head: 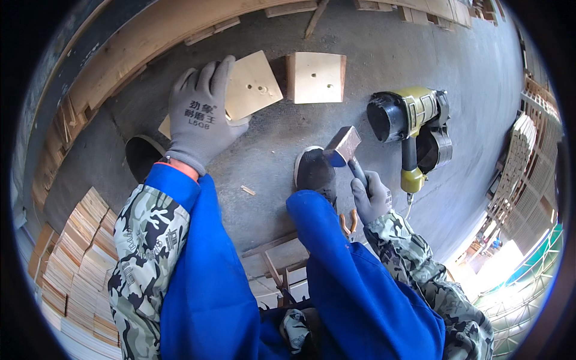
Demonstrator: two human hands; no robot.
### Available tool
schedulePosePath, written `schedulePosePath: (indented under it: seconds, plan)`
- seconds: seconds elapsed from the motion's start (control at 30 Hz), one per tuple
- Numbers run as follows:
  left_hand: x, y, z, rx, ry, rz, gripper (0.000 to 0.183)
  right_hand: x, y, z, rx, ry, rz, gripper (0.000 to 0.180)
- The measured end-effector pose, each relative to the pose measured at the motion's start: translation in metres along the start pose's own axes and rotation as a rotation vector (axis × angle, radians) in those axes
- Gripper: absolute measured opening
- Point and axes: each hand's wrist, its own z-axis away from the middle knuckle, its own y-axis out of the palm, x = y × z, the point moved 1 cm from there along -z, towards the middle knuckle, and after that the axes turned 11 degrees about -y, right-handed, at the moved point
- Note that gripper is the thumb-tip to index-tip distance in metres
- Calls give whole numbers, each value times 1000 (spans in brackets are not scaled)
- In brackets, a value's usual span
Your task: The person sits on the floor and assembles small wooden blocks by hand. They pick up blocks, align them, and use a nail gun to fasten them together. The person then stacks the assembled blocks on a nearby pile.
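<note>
My left hand (198,105), in a grey work glove bearing writing, grips a pale wooden block (245,96) from its left side. That block is tilted, and a few dark holes or dents mark its upper face. A corner of another wood piece (165,128) pokes out under the glove. Just right of the gripped block, and apart from it, a second wooden block (317,78) rests on the floor with two similar marks. My right hand (372,197), also gloved, holds a hammer (343,145) by its handle. The hammer's head is above my right shoe (316,173).
On the floor at right lies a yellow-and-black pneumatic nail gun (418,112) with a thin air hose (409,209). Orange-handled pliers (353,222) are beside my right knee. Wood boards are stacked at left (76,270). Long timber (148,42) curves along the far side.
</note>
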Motion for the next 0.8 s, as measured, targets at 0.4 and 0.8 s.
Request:
schedulePosePath:
  seconds: [0.4, 0.8]
  plan:
    - [2, 3, -1, -64, 58, -31, 100, -65, 26, -5, 31, 92, 299, 33]
    - [1, -3, 2, 34, 30, -6, 109, 100, -17, -184, -152, -729, 689, 106]
